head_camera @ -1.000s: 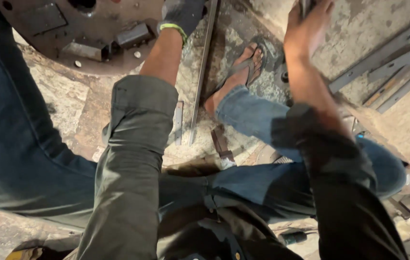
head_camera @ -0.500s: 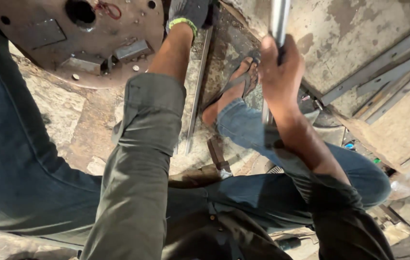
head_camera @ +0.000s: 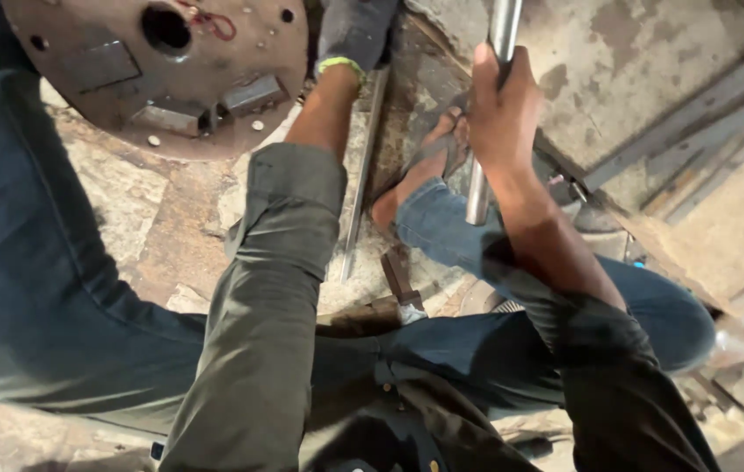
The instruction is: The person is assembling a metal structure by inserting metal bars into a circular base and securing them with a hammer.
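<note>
My right hand is bare and closed around a shiny round steel rod that runs from the top edge down to about my knee. My left hand wears a dark glove with a green cuff and rests at the top edge, next to a round rusty metal plate with a centre hole and welded blocks. What the glove grips is hidden. A long flat metal strip lies on the floor under my left forearm. My sandalled foot sits between strip and rod.
I squat on a stained concrete floor in blue jeans. Several flat steel bars lie stacked at the right. A small tool lies by my shin. Scrap bits lie at the lower right corner.
My right hand went from open fingers to a closed grip on the steel rod, and the rod has come down lower and nearer my leg. The view shifted, showing more of the round plate.
</note>
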